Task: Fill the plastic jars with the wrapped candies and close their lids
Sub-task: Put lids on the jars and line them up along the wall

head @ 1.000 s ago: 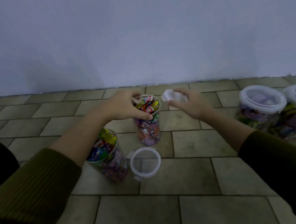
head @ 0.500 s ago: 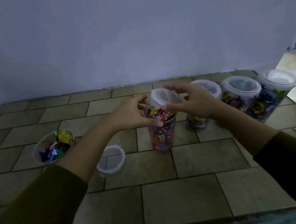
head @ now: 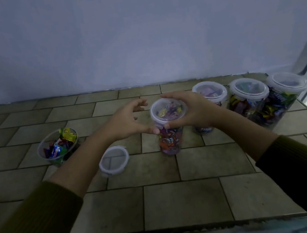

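A clear plastic jar (head: pixel 169 140) full of wrapped candies stands in the middle of the tiled counter (head: pixel 182 200). A white-rimmed lid (head: pixel 168 112) sits on top of it. My right hand (head: pixel 196 110) curls round the lid's right side, thumb at its front rim. My left hand (head: pixel 126 123) is just left of the lid; its thumb touches the front rim, while its fingers hang curved and apart from the lid. An open jar of candies (head: pixel 58 148) stands at the left, and a loose lid (head: pixel 114 161) lies flat between the two jars.
Three lidded jars of candies (head: pixel 210 92) (head: pixel 249 92) (head: pixel 286 85) stand in a row at the back right, close behind my right hand. A wall runs along the back. The counter ends at its front edge (head: pixel 166 230) and at the right, by a lit doorway.
My right hand brought the lid down from a tilt onto the jar's mouth. My left hand let go of the jar's rim and moved slightly left. The view shifted left to right.
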